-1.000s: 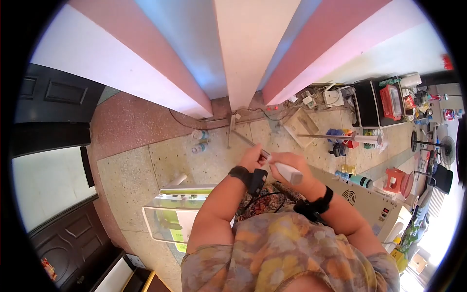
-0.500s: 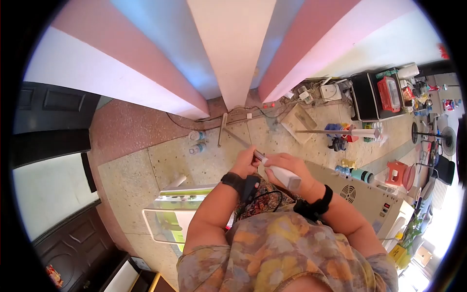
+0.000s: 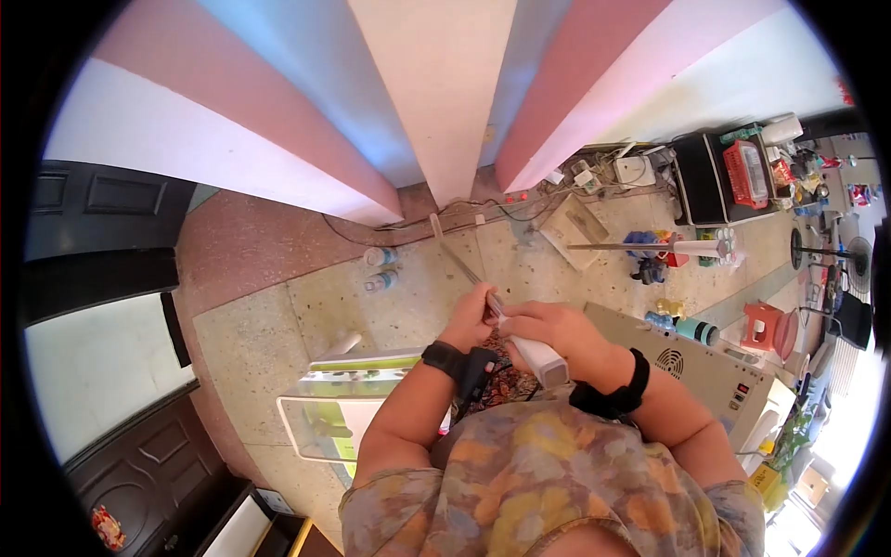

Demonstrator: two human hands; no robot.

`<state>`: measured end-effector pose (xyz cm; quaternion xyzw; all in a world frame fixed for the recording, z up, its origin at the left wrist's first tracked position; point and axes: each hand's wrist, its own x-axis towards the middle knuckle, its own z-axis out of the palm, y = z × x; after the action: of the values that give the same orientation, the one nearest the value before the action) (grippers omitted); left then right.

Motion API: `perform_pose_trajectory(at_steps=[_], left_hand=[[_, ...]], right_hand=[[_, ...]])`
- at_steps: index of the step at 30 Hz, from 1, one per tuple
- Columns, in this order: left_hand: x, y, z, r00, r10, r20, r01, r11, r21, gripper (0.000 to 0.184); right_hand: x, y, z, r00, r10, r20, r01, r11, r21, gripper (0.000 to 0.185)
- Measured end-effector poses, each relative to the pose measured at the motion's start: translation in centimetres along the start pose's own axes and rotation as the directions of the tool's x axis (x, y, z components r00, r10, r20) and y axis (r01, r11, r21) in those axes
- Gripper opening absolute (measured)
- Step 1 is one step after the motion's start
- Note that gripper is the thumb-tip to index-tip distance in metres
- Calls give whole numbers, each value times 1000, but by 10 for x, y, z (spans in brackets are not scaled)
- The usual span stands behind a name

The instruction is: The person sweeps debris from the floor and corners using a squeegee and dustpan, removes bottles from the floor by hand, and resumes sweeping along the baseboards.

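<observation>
A long metal pole (image 3: 457, 261) with a thick white end (image 3: 541, 363) slants from the floor near the wall up to my body. My left hand (image 3: 471, 318) is closed around its metal part. Just behind it, my right hand (image 3: 554, 336) grips the pole where the white section begins, palm over the top. Both wrists wear black straps with small devices. Two clear bottles (image 3: 380, 280) stand on the floor left of the pole's far end.
A similar pole (image 3: 694, 248) stands on the right beside a shallow tray (image 3: 574, 232). A beige metal cabinet (image 3: 676, 364) is at my right, a white-framed panel (image 3: 320, 427) at my left. Cables (image 3: 418, 223) run along the wall; a red stool (image 3: 762, 326) stands farther right.
The pole's far crosspiece has turned and now looks narrower. Its white end has moved slightly down and left, with both hands still around the pole.
</observation>
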<state>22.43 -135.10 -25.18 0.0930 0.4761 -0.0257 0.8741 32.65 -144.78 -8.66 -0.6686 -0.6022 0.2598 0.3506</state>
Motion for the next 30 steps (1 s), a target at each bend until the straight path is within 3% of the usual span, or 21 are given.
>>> perform_pose_trajectory(at_steps=[2, 3, 5, 6, 7, 8, 9, 10, 11, 12, 14, 16, 17, 21, 24, 30], left_hand=[[11, 9, -17, 999, 45, -12, -45, 999, 28, 18], [33, 8, -41, 972, 226, 66, -236, 940, 246, 17], [17, 31, -30, 996, 77, 33, -79, 994, 70, 17], [22, 34, -31, 997, 75, 33, -78, 994, 73, 17], [26, 35, -35, 982, 166, 94, -183, 956, 231, 18], [30, 36, -40, 955, 245, 168, -292, 881, 373, 19], [28, 30, -41, 893, 263, 366, -388, 861, 329, 20], [17, 28, -33, 894, 262, 362, -386, 862, 328, 20], [5, 28, -24, 974, 100, 203, -148, 960, 236, 21], [-4, 28, -16, 994, -92, 65, 86, 991, 102, 22], [-5, 14, -21, 997, -74, 34, 69, 988, 137, 24], [-10, 2, -23, 969, -77, 235, 79, 997, 1, 26], [-14, -4, -23, 965, -76, 250, 77, 997, 8, 26], [-16, -6, -15, 976, -82, 202, 85, 996, -6, 24], [-9, -9, -17, 962, -97, 256, 117, 991, -62, 26], [21, 4, -31, 981, -99, 167, 122, 984, -131, 27]], right_hand=[[12, 2, 9, 996, -17, 90, 21, 999, -36, 28], [18, 6, 12, 968, 35, 248, -7, 994, -112, 37], [34, 11, 28, 959, 45, 278, 3, 986, -168, 39], [45, 12, 33, 949, 53, 312, 20, 974, -226, 41], [58, 9, 32, 906, 82, 416, 1, 981, -194, 41], [61, 7, 34, 905, 80, 417, 2, 981, -192, 41], [64, 5, 35, 871, 96, 483, 47, 960, -276, 36], [65, 2, 36, 829, 120, 546, 97, 931, -351, 32], [61, -3, 34, 828, 119, 548, 97, 932, -349, 32], [54, -11, 29, 848, 55, 528, 168, 915, -366, 27], [41, -18, 25, 859, -12, 511, 238, 894, -380, 23], [32, -24, 20, 840, -53, 541, 256, 916, -309, 19], [30, -28, 14, 808, -52, 586, 279, 911, -303, 17], [31, -37, 0, 844, -107, 526, 263, 937, -231, 16], [31, -34, 3, 821, -60, 568, 246, 935, -257, 18], [37, -1, 31, 823, -55, 566, 326, 861, -390, 20]])
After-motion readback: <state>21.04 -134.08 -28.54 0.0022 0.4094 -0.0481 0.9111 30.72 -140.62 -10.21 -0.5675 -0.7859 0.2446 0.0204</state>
